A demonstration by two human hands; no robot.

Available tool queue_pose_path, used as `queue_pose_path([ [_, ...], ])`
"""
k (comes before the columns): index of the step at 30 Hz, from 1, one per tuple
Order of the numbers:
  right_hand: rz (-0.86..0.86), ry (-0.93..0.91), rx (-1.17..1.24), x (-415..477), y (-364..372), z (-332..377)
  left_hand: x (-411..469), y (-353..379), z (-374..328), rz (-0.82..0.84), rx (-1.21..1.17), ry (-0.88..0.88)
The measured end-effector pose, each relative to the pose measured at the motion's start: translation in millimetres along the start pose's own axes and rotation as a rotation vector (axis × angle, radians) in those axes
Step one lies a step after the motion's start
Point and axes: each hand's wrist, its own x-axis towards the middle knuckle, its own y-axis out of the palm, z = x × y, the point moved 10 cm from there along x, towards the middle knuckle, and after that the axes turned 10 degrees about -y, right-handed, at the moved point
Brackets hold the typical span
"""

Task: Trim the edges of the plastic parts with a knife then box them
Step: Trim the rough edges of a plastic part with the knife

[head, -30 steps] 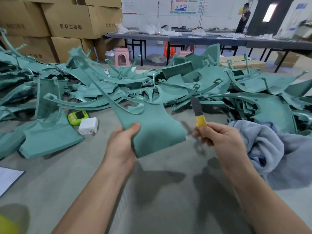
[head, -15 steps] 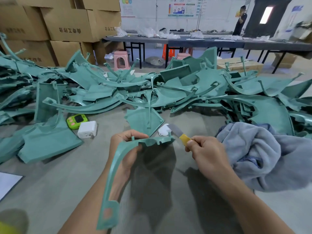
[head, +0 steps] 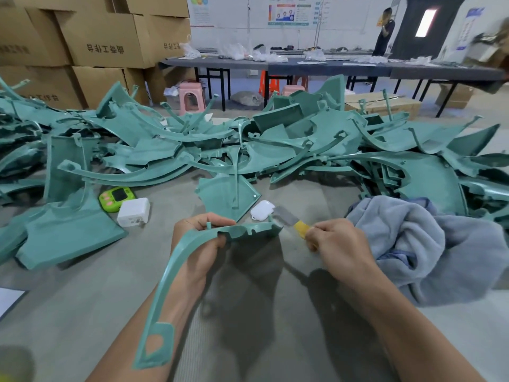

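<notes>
— Where is the plastic part [head: 248,230] held?
— Above the desk [head: 82,312], gripped at its bend by the left hand [head: 202,244]. Its long axis runs from the near-left tab to the wide right end.
— And the knife [head: 292,221]?
— It is pinched in the right hand [head: 338,244], its blade just beside that right end. That edge is judged the next to be trimmed.

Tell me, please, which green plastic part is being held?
The long curved part, gripped by the left hand; the rest lie piled on the table.
</notes>
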Motion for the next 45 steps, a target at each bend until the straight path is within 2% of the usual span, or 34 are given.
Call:
queue_pose_path([
  [4, 0.127, -0.018, -0.087, 1.7, 7.4, -0.4, -1.9, -0.3, -2.0, -0.008, 0.012, 0.001],
  [12, 0.113, -0.005, -0.04, 5.0, 1.9, -9.5, -1.5, -1.7, -0.4, -0.02, 0.028, -0.025],
  [18, 0.124, -0.056, -0.319, 5.8, -0.2, -7.4, -3.6, -0.4, -1.5, -0.012, 0.019, -0.031],
  [22, 0.053, -0.045, -0.109, 8.3, -6.6, -9.4, -1.8, -0.6, -0.5, -0.01, 0.023, -0.044],
  [25, 0.122, -0.063, -0.234, 4.8, 2.7, -7.4, -2.7, 0.1, 0.8, -0.004, 0.009, -0.053],
  [27, 0.099, -0.054, -0.328, 1.6, -0.2, -6.9, -2.1, -0.4, 1.6, -0.002, 0.015, -0.067],
  [32, 0.055, -0.063, -0.145, -1.0, 2.3, -6.8, 4.1, -1.4, 7.7, -0.002, 0.042, -0.101],
  [36, 0.078, -0.09, -0.407, 2.3, 2.0, -5.9, 3.7, 0.6, 7.3, 0.007, 0.038, -0.109],
  [41, 0.014, -0.102, -0.167, 3.4, -1.5, -3.2, 2.1, 5.6, 7.5, 0.053, 0.047, -0.114],
  [45, 0.063, -0.087, -0.279, 3.9, -0.9, -7.6, -3.0, 6.7, 4.8, 0.058, 0.037, -0.094],
])
